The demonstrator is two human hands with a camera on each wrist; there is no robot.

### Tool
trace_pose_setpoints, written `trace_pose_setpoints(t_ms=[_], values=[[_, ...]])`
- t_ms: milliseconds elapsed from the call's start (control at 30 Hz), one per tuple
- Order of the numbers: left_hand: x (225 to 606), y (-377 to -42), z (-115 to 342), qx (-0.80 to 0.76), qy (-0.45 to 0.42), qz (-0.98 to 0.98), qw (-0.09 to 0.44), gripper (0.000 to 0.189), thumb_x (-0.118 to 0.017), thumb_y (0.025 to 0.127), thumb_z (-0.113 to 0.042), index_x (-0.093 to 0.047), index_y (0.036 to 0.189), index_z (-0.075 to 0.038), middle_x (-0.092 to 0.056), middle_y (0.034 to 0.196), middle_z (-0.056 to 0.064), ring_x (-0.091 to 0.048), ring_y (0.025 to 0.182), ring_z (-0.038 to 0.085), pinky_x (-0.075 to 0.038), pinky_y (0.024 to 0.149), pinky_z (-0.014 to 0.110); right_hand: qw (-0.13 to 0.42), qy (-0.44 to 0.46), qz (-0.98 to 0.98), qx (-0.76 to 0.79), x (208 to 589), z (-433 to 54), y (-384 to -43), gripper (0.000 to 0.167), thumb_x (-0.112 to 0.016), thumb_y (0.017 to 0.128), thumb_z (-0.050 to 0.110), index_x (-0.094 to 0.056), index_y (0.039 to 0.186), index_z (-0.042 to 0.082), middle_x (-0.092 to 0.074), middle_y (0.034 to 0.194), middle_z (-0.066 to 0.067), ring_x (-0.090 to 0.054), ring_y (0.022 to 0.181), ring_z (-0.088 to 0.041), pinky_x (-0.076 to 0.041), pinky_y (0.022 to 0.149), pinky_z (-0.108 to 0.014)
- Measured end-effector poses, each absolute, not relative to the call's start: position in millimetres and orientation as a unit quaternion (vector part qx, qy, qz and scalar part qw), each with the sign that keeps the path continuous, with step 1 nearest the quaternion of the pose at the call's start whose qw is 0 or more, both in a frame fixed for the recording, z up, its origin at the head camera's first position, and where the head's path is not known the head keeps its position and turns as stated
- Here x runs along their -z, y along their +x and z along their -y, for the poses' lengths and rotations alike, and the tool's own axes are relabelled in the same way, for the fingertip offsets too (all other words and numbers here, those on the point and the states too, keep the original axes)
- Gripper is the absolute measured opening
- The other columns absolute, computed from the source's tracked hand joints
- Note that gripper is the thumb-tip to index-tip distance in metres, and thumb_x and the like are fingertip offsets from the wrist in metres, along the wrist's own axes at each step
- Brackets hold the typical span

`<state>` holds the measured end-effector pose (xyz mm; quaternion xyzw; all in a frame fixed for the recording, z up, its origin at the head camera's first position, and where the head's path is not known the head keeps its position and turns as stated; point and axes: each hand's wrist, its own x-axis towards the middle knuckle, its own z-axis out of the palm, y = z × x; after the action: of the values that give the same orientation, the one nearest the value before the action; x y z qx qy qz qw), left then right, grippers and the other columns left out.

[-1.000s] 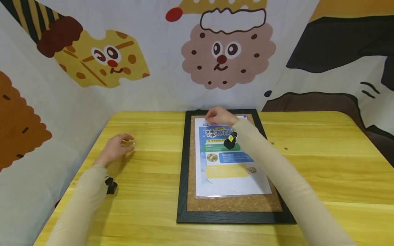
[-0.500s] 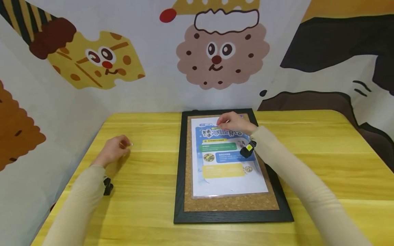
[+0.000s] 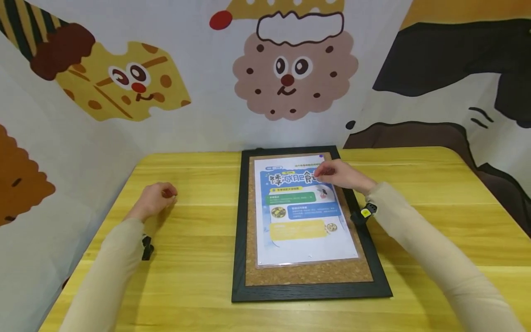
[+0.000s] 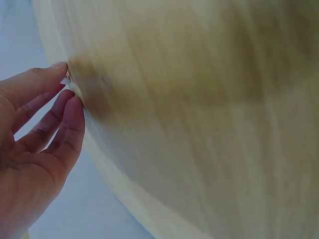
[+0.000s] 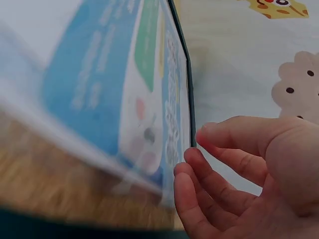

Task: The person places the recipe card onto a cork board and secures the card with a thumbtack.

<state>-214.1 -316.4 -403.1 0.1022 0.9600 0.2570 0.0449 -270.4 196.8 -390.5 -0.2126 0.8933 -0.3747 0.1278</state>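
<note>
My left hand [image 3: 155, 200] is over the left part of the table, its thumb and fingers pinching a small white piece [image 4: 65, 80] with a brass-coloured bit, like a pin. My right hand [image 3: 342, 174] hovers over the upper right edge of a laminated poster [image 3: 290, 253]. In the right wrist view a gap shows between its thumb and loosely bent fingers [image 5: 185, 191], with nothing in it. The poster lies on a cork board [image 3: 307, 275] with a black frame [image 3: 311, 292]. A purple push pin [image 3: 321, 156] sits at the poster's top right corner.
The board lies on a yellow wood-grain table [image 3: 195, 258], its top edge near the back wall. A cloth with cartoon food [image 3: 199, 129] covers the wall behind and to the left. Small black cameras are strapped to both wrists.
My right hand has moved right and a little nearer, from the poster's top middle to its right edge. The left hand stays in place, its fingertips drawn closer round the small piece.
</note>
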Motion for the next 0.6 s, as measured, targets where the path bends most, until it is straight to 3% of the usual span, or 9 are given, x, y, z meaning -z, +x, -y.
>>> trace_pose_setpoints(t_ms=[333, 600], values=[[406, -219, 310, -0.249, 0.11, -0.962, 0.031, 0.007, -0.059, 0.088, 0.005, -0.063, 0.093, 0.006, -0.062, 0.085, 0.017, -0.056, 0.078, 0.03, -0.047, 0.07, 0.044, 0.1, -0.235, -0.887, 0.384, 397, -229, -252, 0.018, -0.063, 0.092, 0.003, -0.065, 0.109, -0.005, -0.062, 0.111, -0.018, -0.052, 0.096, -0.029, -0.045, 0.084, -0.043], [409, -220, 302, -0.271, 0.106, -0.957, 0.012, 0.008, -0.06, 0.088, 0.003, -0.066, 0.093, 0.005, -0.065, 0.086, 0.015, -0.059, 0.08, 0.03, -0.048, 0.07, 0.041, 0.082, -0.243, -0.884, 0.392, 402, -242, -242, 0.021, -0.067, 0.09, 0.003, -0.064, 0.109, -0.003, -0.057, 0.117, -0.021, -0.045, 0.107, -0.038, -0.038, 0.091, -0.058]])
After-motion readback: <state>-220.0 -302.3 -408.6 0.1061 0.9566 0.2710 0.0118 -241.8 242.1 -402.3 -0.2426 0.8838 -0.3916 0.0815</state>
